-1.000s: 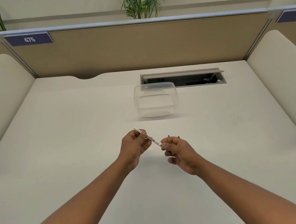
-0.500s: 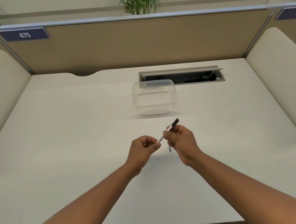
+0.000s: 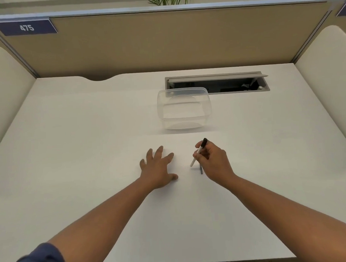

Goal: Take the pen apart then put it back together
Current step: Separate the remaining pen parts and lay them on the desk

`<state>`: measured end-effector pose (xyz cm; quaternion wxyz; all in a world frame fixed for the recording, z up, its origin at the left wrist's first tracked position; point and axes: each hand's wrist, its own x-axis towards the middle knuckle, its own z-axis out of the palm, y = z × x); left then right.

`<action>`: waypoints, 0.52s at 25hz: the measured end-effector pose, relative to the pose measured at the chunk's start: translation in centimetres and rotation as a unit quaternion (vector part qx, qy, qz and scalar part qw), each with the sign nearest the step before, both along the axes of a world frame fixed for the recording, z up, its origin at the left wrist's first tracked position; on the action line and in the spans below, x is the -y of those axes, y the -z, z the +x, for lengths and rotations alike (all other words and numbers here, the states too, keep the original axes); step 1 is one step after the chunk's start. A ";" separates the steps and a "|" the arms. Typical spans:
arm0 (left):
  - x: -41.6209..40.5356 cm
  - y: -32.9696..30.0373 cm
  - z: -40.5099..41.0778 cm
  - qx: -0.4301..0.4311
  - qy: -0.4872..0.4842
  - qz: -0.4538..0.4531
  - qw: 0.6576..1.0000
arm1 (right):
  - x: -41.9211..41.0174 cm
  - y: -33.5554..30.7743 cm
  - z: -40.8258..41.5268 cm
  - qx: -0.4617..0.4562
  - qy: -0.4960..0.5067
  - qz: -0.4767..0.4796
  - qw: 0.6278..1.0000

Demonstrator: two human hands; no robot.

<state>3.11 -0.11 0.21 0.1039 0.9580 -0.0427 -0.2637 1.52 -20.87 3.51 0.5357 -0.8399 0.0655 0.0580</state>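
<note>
My right hand grips a slim white pen with a black end pointing up and away; its lower tip points down towards the white desk. A small dark pen part lies on the desk just under that hand, partly hidden by it. My left hand rests flat on the desk to the left, fingers spread, holding nothing.
A clear plastic container stands behind the hands, in front of an open cable slot in the desk. Tan partition walls and padded side panels enclose the desk on three sides.
My left hand let go of the pen and dropped flat onto the desk, fingers spread. The right hand keeps the pen, now held alone and upright.
</note>
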 end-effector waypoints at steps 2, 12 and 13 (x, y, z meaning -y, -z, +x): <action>-0.2 0.3 0.4 -0.033 0.006 0.013 0.999 | 0.0 0.2 0.3 0.010 -0.011 -0.027 1.000; -0.5 0.7 0.9 -0.043 0.016 0.017 0.999 | 0.0 1.1 1.1 0.073 -0.103 -0.113 0.986; -0.5 0.7 0.9 -0.041 0.017 0.018 0.999 | 0.0 1.0 1.3 0.074 -0.106 -0.119 0.985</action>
